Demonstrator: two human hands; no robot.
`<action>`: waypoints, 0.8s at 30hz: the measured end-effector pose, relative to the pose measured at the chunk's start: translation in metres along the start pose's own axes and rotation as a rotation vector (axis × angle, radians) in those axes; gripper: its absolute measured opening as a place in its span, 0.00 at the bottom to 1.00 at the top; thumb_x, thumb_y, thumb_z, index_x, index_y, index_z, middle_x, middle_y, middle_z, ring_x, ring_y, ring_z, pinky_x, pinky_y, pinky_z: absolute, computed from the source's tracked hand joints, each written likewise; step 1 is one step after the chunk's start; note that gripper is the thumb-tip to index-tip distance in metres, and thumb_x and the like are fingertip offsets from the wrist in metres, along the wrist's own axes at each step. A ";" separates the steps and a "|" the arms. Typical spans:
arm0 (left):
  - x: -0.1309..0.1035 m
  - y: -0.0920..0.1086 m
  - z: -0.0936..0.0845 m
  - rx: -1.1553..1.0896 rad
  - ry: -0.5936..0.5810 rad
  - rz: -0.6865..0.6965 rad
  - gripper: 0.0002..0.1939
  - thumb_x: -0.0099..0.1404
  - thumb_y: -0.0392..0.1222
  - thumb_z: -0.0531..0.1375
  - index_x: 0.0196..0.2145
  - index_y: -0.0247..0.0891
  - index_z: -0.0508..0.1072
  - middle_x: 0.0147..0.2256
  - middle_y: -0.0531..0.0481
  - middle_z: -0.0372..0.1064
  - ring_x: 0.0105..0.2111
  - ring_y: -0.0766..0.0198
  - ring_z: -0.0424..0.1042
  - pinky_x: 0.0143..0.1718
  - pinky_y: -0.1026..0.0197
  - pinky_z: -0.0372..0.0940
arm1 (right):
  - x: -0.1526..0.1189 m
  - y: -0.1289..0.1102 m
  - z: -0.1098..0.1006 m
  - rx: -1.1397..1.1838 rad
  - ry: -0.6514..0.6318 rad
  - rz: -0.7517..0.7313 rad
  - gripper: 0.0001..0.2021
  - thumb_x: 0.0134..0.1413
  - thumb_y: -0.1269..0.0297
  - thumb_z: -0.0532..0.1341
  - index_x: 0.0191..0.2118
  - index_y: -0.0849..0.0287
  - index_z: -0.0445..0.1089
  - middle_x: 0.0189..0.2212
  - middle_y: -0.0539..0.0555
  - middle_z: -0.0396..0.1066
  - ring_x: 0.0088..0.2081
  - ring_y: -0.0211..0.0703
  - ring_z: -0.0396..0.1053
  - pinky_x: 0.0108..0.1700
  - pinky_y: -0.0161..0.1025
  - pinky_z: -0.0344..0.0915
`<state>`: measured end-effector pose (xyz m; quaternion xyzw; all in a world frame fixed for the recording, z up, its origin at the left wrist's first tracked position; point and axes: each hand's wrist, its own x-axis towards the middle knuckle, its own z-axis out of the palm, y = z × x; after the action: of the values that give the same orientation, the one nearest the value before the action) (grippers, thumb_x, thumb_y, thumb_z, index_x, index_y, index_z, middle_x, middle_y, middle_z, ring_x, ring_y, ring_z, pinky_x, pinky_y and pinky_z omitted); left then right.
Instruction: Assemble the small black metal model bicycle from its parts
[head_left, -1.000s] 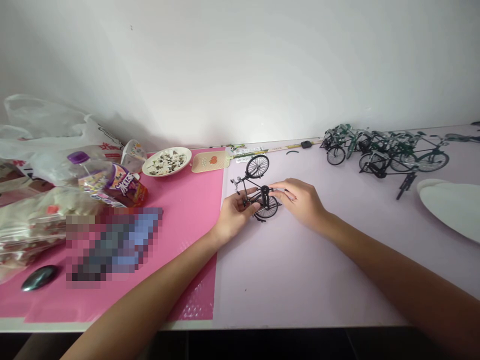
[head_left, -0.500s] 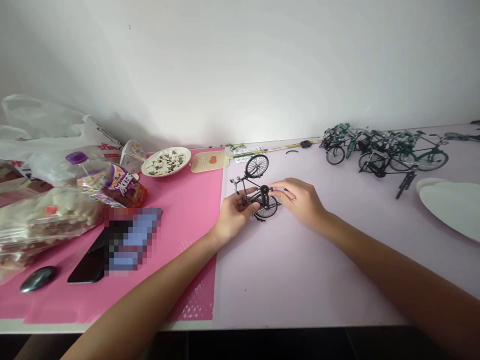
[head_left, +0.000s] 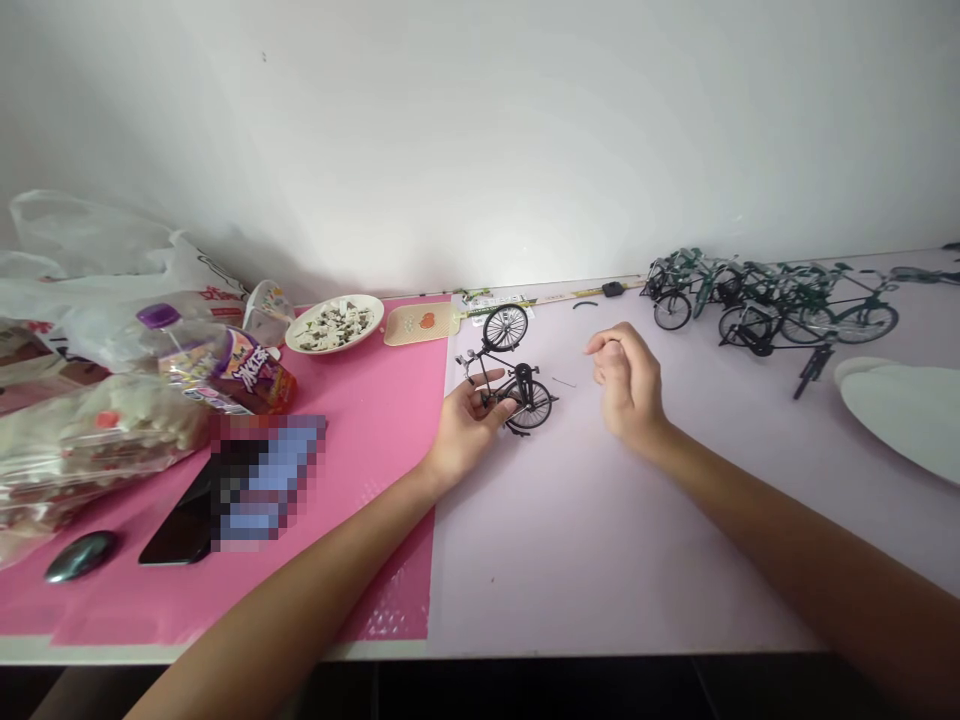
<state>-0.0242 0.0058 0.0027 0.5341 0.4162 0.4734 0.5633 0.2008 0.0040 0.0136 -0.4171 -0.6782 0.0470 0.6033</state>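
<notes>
My left hand (head_left: 474, 420) grips a small black model bicycle (head_left: 517, 372), its thumb over the frame beside the spoked rear wheel. The bicycle is tilted, with the front wheel (head_left: 505, 327) pointing away toward the wall and the handlebars to the left. My right hand (head_left: 628, 385) hovers to the right of it, apart from the bicycle, fingers curled in; whatever they hold, if anything, is hidden. Between the bicycle and my right hand a thin dark wire-like piece (head_left: 564, 382) lies on the table.
Several green and black model bicycles (head_left: 847, 315) stand along the wall at right, near white plates (head_left: 911, 415). A plate of small parts (head_left: 300, 342), a beige tray (head_left: 397, 335), a drink bottle (head_left: 255, 372), plastic bags (head_left: 105, 270), a phone (head_left: 176, 540) and a mouse (head_left: 81, 556) occupy the left.
My right hand has left the bicycle, drawn back to the right and curled its fingers. The thin piece now shows on the table. My left hand keeps its hold.
</notes>
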 end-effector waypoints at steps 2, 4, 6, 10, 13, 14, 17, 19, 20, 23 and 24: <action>0.000 -0.001 0.000 0.006 0.014 -0.003 0.32 0.57 0.43 0.75 0.56 0.33 0.71 0.37 0.44 0.80 0.38 0.59 0.80 0.43 0.58 0.71 | 0.003 -0.008 0.001 -0.094 0.053 -0.103 0.18 0.75 0.56 0.48 0.41 0.55 0.72 0.37 0.56 0.66 0.35 0.45 0.68 0.34 0.44 0.66; 0.001 -0.003 0.000 0.008 0.031 -0.009 0.31 0.57 0.43 0.75 0.55 0.34 0.71 0.36 0.45 0.80 0.37 0.60 0.80 0.41 0.59 0.71 | 0.005 -0.016 0.001 -0.169 0.061 -0.196 0.17 0.74 0.56 0.51 0.43 0.55 0.75 0.37 0.57 0.65 0.40 0.48 0.70 0.40 0.47 0.69; 0.001 -0.004 0.001 0.014 0.042 -0.015 0.29 0.57 0.43 0.75 0.53 0.34 0.71 0.35 0.46 0.80 0.35 0.61 0.79 0.39 0.61 0.70 | 0.005 -0.021 0.001 -0.189 0.047 -0.254 0.15 0.73 0.57 0.53 0.43 0.55 0.77 0.35 0.56 0.66 0.39 0.48 0.71 0.43 0.48 0.71; -0.001 -0.004 0.002 0.040 0.028 -0.022 0.25 0.58 0.43 0.74 0.49 0.35 0.71 0.34 0.47 0.79 0.33 0.63 0.79 0.37 0.62 0.69 | 0.002 -0.024 0.004 -0.081 0.000 -0.294 0.08 0.70 0.61 0.60 0.42 0.51 0.77 0.34 0.55 0.74 0.37 0.47 0.74 0.40 0.47 0.72; -0.002 -0.003 0.003 0.044 0.004 -0.024 0.24 0.58 0.44 0.74 0.47 0.36 0.71 0.34 0.47 0.80 0.34 0.62 0.79 0.38 0.61 0.70 | 0.000 -0.023 0.007 -0.037 -0.046 -0.290 0.04 0.68 0.61 0.64 0.41 0.51 0.78 0.34 0.54 0.79 0.36 0.48 0.76 0.40 0.47 0.73; -0.003 -0.003 0.004 0.042 -0.004 -0.028 0.24 0.58 0.44 0.74 0.47 0.36 0.71 0.34 0.47 0.80 0.34 0.61 0.79 0.39 0.61 0.70 | 0.000 -0.022 0.007 -0.043 -0.056 -0.286 0.04 0.67 0.61 0.65 0.40 0.51 0.78 0.34 0.54 0.80 0.36 0.48 0.77 0.41 0.47 0.73; -0.003 -0.003 0.004 0.040 -0.020 -0.040 0.24 0.58 0.44 0.75 0.47 0.36 0.71 0.33 0.47 0.79 0.33 0.62 0.79 0.38 0.61 0.69 | 0.000 -0.020 0.008 -0.069 -0.060 -0.282 0.04 0.66 0.61 0.66 0.39 0.51 0.79 0.33 0.53 0.80 0.35 0.47 0.77 0.41 0.47 0.72; -0.003 -0.004 0.003 0.054 -0.028 -0.041 0.25 0.58 0.45 0.75 0.47 0.36 0.71 0.33 0.48 0.79 0.32 0.63 0.78 0.37 0.61 0.69 | 0.000 -0.019 0.008 -0.074 -0.057 -0.286 0.03 0.65 0.61 0.67 0.39 0.51 0.78 0.32 0.53 0.81 0.35 0.47 0.77 0.41 0.46 0.72; -0.003 -0.004 0.003 0.062 -0.031 -0.038 0.25 0.58 0.45 0.75 0.47 0.35 0.71 0.33 0.48 0.79 0.31 0.63 0.78 0.36 0.62 0.68 | 0.000 -0.018 0.008 -0.076 -0.055 -0.288 0.03 0.65 0.61 0.67 0.39 0.51 0.78 0.32 0.53 0.81 0.35 0.47 0.77 0.41 0.46 0.71; -0.002 -0.005 0.002 0.076 -0.035 -0.032 0.24 0.58 0.44 0.75 0.47 0.35 0.71 0.32 0.49 0.79 0.30 0.64 0.77 0.35 0.63 0.67 | 0.000 -0.018 0.008 -0.079 -0.049 -0.298 0.03 0.65 0.61 0.67 0.39 0.52 0.78 0.32 0.53 0.81 0.35 0.47 0.77 0.41 0.46 0.70; -0.002 -0.006 0.002 0.075 -0.037 -0.032 0.24 0.58 0.44 0.75 0.47 0.35 0.71 0.32 0.49 0.78 0.30 0.64 0.77 0.35 0.63 0.67 | 0.000 -0.017 0.009 -0.078 -0.045 -0.305 0.02 0.65 0.62 0.68 0.39 0.52 0.77 0.32 0.53 0.81 0.35 0.47 0.77 0.42 0.46 0.70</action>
<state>-0.0219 0.0030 -0.0028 0.5567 0.4315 0.4384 0.5582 0.1845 -0.0035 0.0210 -0.3311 -0.7482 -0.0623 0.5715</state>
